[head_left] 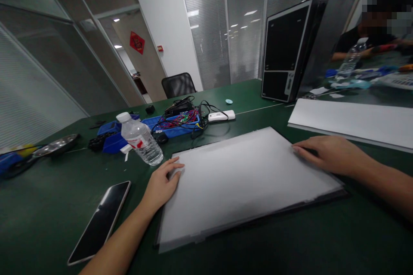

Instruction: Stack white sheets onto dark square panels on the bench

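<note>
A translucent white sheet (238,176) lies over a thin dark panel (277,213) on the green table, with the panel's dark edge showing along the near side. My left hand (163,180) rests at the sheet's left edge, its fingers slightly apart and fingertips on the surface. At the opposite edge, my right hand (332,153) has thumb and forefinger brought together on the sheet's border. Left of my left forearm is a smartphone (101,219) with a dark screen. A water bottle (141,141) stands just beyond my left hand.
Behind the sheet sit a blue tray (177,130) of wires and a white device (221,115). A computer tower (285,51) stands at the back right, near a white board (355,122). A metal pan (58,145) lies far left. Another person (377,30) sits at upper right.
</note>
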Demonstrator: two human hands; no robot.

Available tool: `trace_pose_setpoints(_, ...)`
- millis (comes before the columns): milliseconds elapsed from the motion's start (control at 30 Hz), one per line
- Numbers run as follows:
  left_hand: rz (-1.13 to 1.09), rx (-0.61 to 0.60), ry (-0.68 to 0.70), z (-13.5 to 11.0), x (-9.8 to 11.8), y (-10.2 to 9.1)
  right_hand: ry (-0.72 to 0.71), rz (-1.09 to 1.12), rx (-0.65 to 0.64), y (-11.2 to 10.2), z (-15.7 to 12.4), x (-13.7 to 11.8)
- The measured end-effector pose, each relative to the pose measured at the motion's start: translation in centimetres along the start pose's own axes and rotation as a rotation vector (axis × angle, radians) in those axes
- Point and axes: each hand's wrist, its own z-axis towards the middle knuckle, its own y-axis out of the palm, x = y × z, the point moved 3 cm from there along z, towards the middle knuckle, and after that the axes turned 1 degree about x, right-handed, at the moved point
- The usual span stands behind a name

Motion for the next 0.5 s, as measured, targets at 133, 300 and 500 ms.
trace_pose_setpoints(133, -0.047, -0.019, -0.003, 0.1, -0.5, 0.2, -0.073, 0.032, 0.022, -0.3, -0.2, -0.5)
trace_pose_setpoints(300, -0.030, -0.089, 0.030, -0.1, -0.1, 0.3, -0.092, 0.074, 0.007, 0.2, -0.2, 0.1)
trace_pose_setpoints(500, -0.003, -0.148, 0.026, -0.3, 0.2, 0.4, 0.163, -0.068, 0.091, 1.5, -0.4, 7.0)
